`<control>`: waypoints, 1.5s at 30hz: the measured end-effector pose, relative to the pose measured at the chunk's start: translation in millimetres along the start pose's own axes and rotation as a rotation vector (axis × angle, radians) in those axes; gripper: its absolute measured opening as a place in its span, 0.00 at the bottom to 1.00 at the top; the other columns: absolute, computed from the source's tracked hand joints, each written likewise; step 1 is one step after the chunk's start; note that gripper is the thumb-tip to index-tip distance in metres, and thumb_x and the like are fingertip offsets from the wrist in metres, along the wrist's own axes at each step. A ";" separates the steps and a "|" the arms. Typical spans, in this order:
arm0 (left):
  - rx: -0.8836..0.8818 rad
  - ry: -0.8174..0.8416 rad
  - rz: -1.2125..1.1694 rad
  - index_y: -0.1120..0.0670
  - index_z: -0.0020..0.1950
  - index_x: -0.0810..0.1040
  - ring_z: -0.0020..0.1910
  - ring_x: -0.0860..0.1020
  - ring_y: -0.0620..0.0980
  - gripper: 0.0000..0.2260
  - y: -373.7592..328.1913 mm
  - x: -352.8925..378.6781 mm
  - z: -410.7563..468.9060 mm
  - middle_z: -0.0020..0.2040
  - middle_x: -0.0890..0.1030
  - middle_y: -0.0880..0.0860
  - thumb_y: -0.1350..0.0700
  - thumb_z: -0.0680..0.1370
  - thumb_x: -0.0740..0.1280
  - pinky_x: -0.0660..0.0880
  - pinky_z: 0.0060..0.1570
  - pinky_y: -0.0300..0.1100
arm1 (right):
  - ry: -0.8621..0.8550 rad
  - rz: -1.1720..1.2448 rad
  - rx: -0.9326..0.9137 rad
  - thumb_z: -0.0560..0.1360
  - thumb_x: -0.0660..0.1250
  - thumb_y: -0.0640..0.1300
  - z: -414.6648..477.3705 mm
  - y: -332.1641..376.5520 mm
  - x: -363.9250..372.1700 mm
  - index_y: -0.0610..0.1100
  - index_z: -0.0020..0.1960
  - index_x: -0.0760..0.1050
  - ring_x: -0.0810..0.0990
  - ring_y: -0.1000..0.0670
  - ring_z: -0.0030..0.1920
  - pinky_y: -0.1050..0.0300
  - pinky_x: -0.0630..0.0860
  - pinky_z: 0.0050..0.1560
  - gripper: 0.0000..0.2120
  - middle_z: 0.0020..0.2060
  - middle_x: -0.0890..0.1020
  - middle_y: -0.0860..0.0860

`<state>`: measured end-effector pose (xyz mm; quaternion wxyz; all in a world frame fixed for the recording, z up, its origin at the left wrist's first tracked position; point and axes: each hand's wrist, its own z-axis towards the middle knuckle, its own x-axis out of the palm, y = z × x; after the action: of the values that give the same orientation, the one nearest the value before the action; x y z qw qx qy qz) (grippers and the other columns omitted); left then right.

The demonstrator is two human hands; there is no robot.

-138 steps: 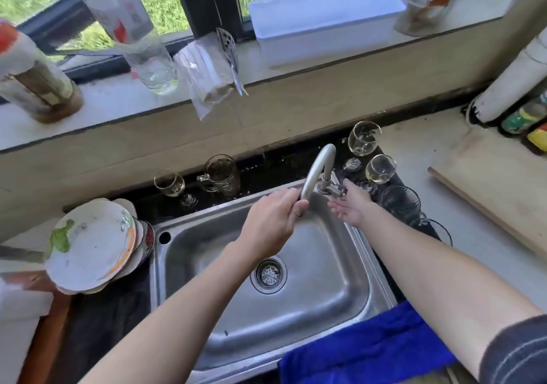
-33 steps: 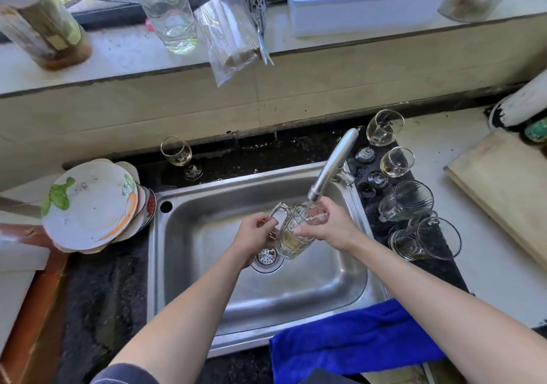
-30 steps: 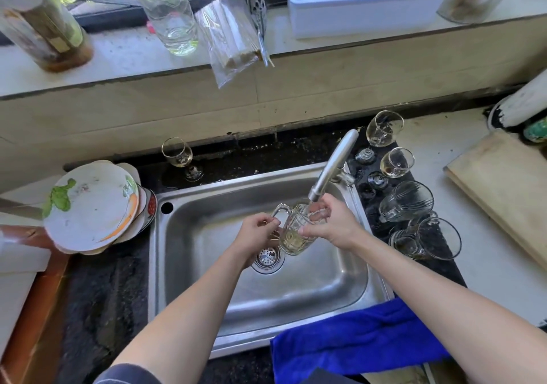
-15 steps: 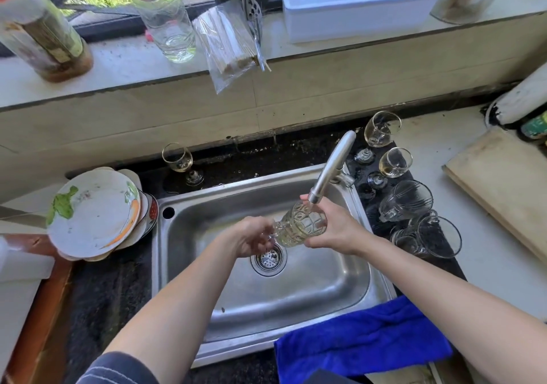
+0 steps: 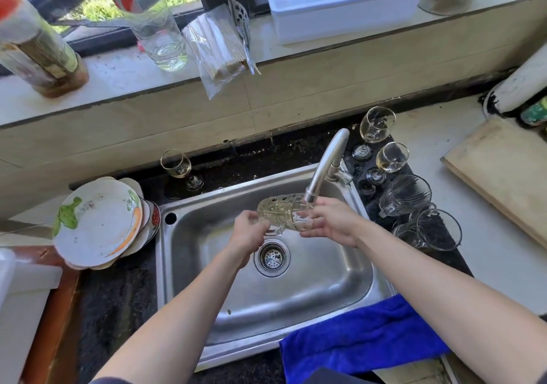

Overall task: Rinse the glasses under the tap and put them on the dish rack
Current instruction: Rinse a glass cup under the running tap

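A patterned glass mug [image 5: 279, 213] lies on its side over the steel sink [image 5: 207, 309], just under the spout of the tap [image 5: 324, 167]. My left hand [image 5: 247, 235] grips its handle end. My right hand [image 5: 331, 221] holds its open end, fingers at the rim. Right of the sink stand two stemmed glasses [image 5: 377, 125] [image 5: 392, 157] and two glass mugs [image 5: 407, 194] [image 5: 435, 230] on a dark strip. Another stemmed glass [image 5: 176, 164] stands behind the sink's left corner.
Stacked plates [image 5: 97, 224] sit left of the sink. A blue cloth [image 5: 364, 333] hangs over the sink's front right edge. A wooden board [image 5: 503, 170] lies at the right. Bottles, a bag and a white tub [image 5: 340, 2] line the windowsill.
The mug came from the counter behind the sink to under the tap. Over the last second both hands tipped it from upright to lying on its side.
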<state>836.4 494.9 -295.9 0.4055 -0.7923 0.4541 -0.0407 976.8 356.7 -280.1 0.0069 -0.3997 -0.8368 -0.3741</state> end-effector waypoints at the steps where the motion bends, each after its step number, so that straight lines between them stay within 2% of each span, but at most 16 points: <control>1: 0.032 -0.013 0.008 0.58 0.60 0.69 0.29 0.68 0.47 0.13 0.1 -0.6 -0.6 0.44 0.75 0.57 0.61 0.75 0.64 0.63 0.21 0.34 | -0.006 0.011 0.000 0.77 0.55 0.27 0.2 1.2 1.4 0.40 0.61 0.73 0.83 0.40 0.45 0.44 0.81 0.49 0.17 0.47 0.82 0.42; 4: 0.090 -0.019 0.055 0.56 0.61 0.69 0.34 0.70 0.47 0.15 1.6 -3.4 -2.7 0.45 0.75 0.55 0.62 0.75 0.64 0.71 0.29 0.44 | -0.037 -0.035 -0.069 0.79 0.59 0.32 1.1 0.9 6.3 0.44 0.51 0.76 0.83 0.43 0.43 0.48 0.82 0.42 0.11 0.45 0.82 0.45; 5: 0.099 -0.005 0.060 0.55 0.60 0.68 0.33 0.70 0.47 0.15 1.5 -3.7 -3.3 0.43 0.75 0.55 0.63 0.75 0.63 0.71 0.27 0.41 | -0.065 -0.092 -0.124 0.80 0.60 0.33 2.8 -0.2 7.8 0.46 0.50 0.77 0.83 0.44 0.43 0.50 0.82 0.39 0.11 0.47 0.82 0.45; 7: 0.100 0.029 0.060 0.54 0.60 0.66 0.30 0.70 0.48 0.15 0.9 -3.5 -2.3 0.40 0.74 0.55 0.65 0.76 0.62 0.66 0.23 0.35 | -0.110 -0.216 -0.232 0.80 0.60 0.33 5.8 -0.6 11.0 0.48 0.51 0.77 0.84 0.45 0.45 0.54 0.83 0.36 0.12 0.51 0.82 0.46; 11: 0.057 0.098 0.074 0.56 0.63 0.65 0.32 0.74 0.49 0.17 -4.8 1.0 5.9 0.46 0.76 0.58 0.67 0.76 0.61 0.67 0.24 0.38 | -0.153 -0.400 -0.381 0.80 0.60 0.33 4.9 7.9 10.7 0.49 0.58 0.76 0.83 0.42 0.52 0.58 0.82 0.34 0.15 0.55 0.82 0.44; 14: 0.017 0.149 0.018 0.57 0.62 0.67 0.32 0.75 0.49 0.17 -12.8 13.1 10.5 0.43 0.77 0.57 0.69 0.75 0.61 0.71 0.29 0.41 | -0.202 -0.534 -0.453 0.79 0.61 0.34 0.7 13.9 4.8 0.53 0.46 0.80 0.84 0.44 0.46 0.57 0.81 0.35 0.16 0.55 0.82 0.44; 18: -0.037 0.231 -0.013 0.61 0.57 0.75 0.31 0.75 0.51 0.15 -20.3 35.6 16.8 0.39 0.76 0.57 0.72 0.75 0.56 0.68 0.28 0.38 | -0.244 -0.662 -0.495 0.76 0.62 0.35 -11.2 21.7 -3.5 0.46 0.43 0.82 0.78 0.47 0.36 0.54 0.81 0.35 0.12 0.45 0.82 0.36; 21: -0.068 0.288 -0.070 0.60 0.48 0.77 0.30 0.75 0.51 0.14 -22.1 46.8 18.0 0.41 0.75 0.57 0.73 0.76 0.54 0.64 0.26 0.37 | -0.266 -0.730 -0.513 0.76 0.65 0.38 -22.3 28.0 -11.6 0.44 0.49 0.82 0.80 0.51 0.35 0.55 0.79 0.32 0.07 0.39 0.82 0.41; 24: -0.072 0.336 -0.123 0.60 0.44 0.78 0.30 0.74 0.52 0.15 -28.5 53.6 16.4 0.41 0.74 0.58 0.73 0.76 0.55 0.63 0.27 0.38 | -0.290 -0.730 -0.490 0.76 0.67 0.40 -29.4 32.6 -20.4 0.47 0.54 0.78 0.83 0.48 0.35 0.53 0.78 0.30 0.08 0.43 0.82 0.52; 26: -0.068 0.347 -0.137 0.60 0.43 0.77 0.30 0.74 0.53 0.15 -33.4 57.8 15.7 0.41 0.73 0.59 0.74 0.76 0.55 0.63 0.27 0.39 | -0.299 -0.735 -0.470 0.76 0.65 0.37 -31.6 36.0 -23.4 0.52 0.58 0.76 0.83 0.48 0.33 0.54 0.78 0.29 0.14 0.45 0.81 0.55; 30: -0.077 0.330 -0.242 0.64 0.50 0.74 0.34 0.76 0.57 0.10 -43.0 65.0 11.0 0.42 0.73 0.59 0.72 0.77 0.55 0.69 0.29 0.40 | -0.416 -0.758 -0.467 0.74 0.60 0.32 -31.4 44.0 -24.5 0.41 0.63 0.77 0.83 0.47 0.29 0.52 0.81 0.32 0.19 0.50 0.81 0.51; 33: -0.064 0.267 -0.362 0.62 0.42 0.75 0.38 0.76 0.59 0.11 -48.5 67.1 5.9 0.39 0.72 0.59 0.69 0.77 0.54 0.74 0.39 0.45 | -0.502 -0.771 -0.430 0.75 0.61 0.33 -28.7 47.8 -23.4 0.35 0.56 0.77 0.83 0.47 0.28 0.47 0.82 0.36 0.12 0.50 0.80 0.47; 37: -0.099 0.221 -0.440 0.61 0.42 0.73 0.38 0.76 0.59 0.10 -36.3 67.1 0.1 0.44 0.75 0.60 0.63 0.78 0.54 0.76 0.42 0.47 | -0.545 -0.762 -0.330 0.75 0.63 0.35 -25.2 42.6 -20.5 0.37 0.61 0.75 0.84 0.47 0.29 0.47 0.83 0.38 0.14 0.48 0.78 0.48; 39: -0.115 0.231 -0.449 0.61 0.44 0.73 0.38 0.76 0.58 0.10 -23.0 63.7 -4.3 0.45 0.77 0.59 0.61 0.78 0.54 0.76 0.42 0.47 | -0.529 -0.749 -0.290 0.75 0.64 0.35 -24.5 34.4 -19.4 0.36 0.56 0.77 0.84 0.47 0.29 0.45 0.83 0.39 0.11 0.44 0.83 0.44; 42: -0.059 0.274 -0.341 0.59 0.44 0.73 0.38 0.76 0.56 0.08 -8.1 58.3 -11.9 0.45 0.77 0.57 0.58 0.77 0.57 0.75 0.40 0.44 | -0.500 -0.662 -0.216 0.73 0.63 0.34 -24.5 24.8 -17.2 0.29 0.48 0.77 0.84 0.46 0.29 0.39 0.82 0.43 0.09 0.34 0.84 0.36; 45: 0.117 0.283 0.011 0.60 0.46 0.72 0.37 0.77 0.54 0.10 -0.6 56.1 -14.0 0.43 0.75 0.57 0.52 0.77 0.60 0.74 0.36 0.45 | -0.467 -0.581 -0.155 0.73 0.63 0.33 -27.9 23.8 -14.1 0.31 0.42 0.78 0.85 0.43 0.31 0.45 0.83 0.41 0.06 0.31 0.82 0.35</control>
<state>863.6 444.3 -303.2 0.3829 -0.7512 0.5080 -0.1762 994.4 339.2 -249.7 -0.3204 -0.2197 -0.8635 -0.3216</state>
